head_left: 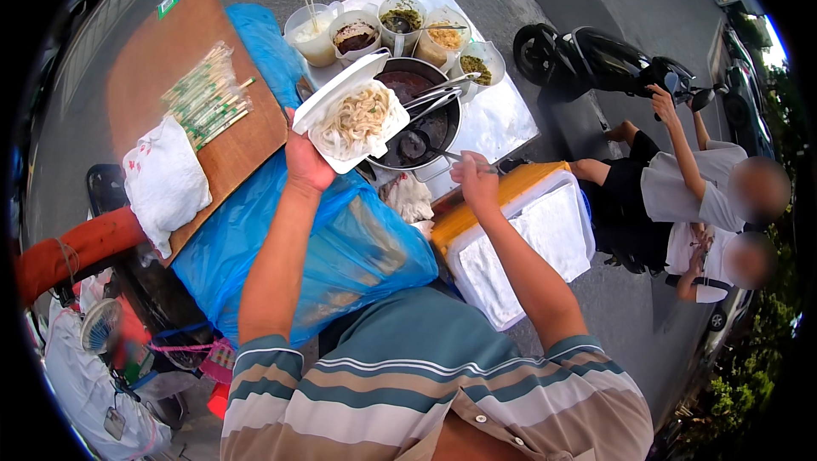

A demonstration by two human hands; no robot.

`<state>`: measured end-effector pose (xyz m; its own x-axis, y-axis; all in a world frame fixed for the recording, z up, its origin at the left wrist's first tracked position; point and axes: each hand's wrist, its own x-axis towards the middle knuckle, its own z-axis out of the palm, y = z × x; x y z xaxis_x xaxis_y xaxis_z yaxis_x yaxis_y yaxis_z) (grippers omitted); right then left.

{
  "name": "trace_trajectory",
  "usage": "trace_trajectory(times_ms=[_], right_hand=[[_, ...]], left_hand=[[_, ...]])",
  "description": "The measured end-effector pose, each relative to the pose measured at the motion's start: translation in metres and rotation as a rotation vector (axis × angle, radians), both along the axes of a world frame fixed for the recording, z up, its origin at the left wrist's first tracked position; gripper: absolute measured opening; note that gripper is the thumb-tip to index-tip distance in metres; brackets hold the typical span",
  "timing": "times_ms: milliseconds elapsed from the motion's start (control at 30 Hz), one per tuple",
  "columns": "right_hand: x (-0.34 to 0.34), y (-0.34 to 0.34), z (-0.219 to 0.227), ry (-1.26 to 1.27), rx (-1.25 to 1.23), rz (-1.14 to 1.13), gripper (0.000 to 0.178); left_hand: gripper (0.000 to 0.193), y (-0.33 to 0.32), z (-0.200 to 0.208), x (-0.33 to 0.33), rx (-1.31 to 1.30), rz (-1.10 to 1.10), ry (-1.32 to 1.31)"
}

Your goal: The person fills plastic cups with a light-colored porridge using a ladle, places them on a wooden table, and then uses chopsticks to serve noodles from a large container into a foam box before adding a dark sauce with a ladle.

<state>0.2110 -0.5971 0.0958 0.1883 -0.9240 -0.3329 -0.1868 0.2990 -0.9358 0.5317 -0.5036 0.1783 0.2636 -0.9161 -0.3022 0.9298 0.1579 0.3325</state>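
Observation:
My left hand (308,161) grips a white takeaway box (339,85) by its left side, tilted over the edge of a dark pot. Its lid is raised, and pale flat noodles (362,119) lie inside on a thin plastic liner. In my right hand (475,179) is the handle of a ladle (415,145), whose round bowl sits in the pot (454,131) close to the box. Dark liquid fills the pot. Several metal utensil handles (438,95) rest across its right rim.
Several clear plastic jugs (355,34) of condiments stand behind the pot. Wrapped chopsticks (208,97) and a white cloth (167,179) lie on a brown board (140,61) at left. Blue plastic sheeting (306,248) covers the near side. A white-covered box (523,240) stands right; two people wait beside a scooter (604,57).

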Motion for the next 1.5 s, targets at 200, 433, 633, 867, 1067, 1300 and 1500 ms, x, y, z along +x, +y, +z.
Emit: trace_trajectory(times_ms=[200, 433, 633, 867, 1067, 1300, 1500], right_hand=[[-0.021, -0.014, 0.099, -0.1, -0.035, -0.031, 0.032], [-0.029, -0.022, 0.196, -0.112, -0.264, -0.002, 0.033], [-0.022, -0.01, 0.226, -0.086, -0.363, 0.077, 0.029], [-0.018, 0.011, 0.245, 0.036, -0.487, 0.189, 0.024], [-0.012, 0.024, 0.245, 0.102, -0.552, 0.271, 0.024], [-0.006, 0.024, 0.228, 0.14, -0.785, 0.383, 0.02], [-0.017, 0.009, 0.224, 0.257, -1.15, 0.518, 0.023]], left_hand=[[0.081, 0.0, -0.007, 0.001, -0.006, 0.02, -0.002], [0.079, -0.011, -0.005, -0.014, -0.044, -0.021, 0.034], [0.077, -0.035, -0.019, -0.035, -0.042, -0.027, 0.069], [0.083, -0.055, -0.02, -0.063, -0.074, -0.034, 0.065], [0.085, -0.068, -0.019, -0.073, -0.088, -0.061, 0.093], [0.082, -0.066, -0.02, -0.082, -0.049, -0.09, 0.116], [0.079, -0.062, -0.029, -0.075, -0.124, -0.094, 0.11]])
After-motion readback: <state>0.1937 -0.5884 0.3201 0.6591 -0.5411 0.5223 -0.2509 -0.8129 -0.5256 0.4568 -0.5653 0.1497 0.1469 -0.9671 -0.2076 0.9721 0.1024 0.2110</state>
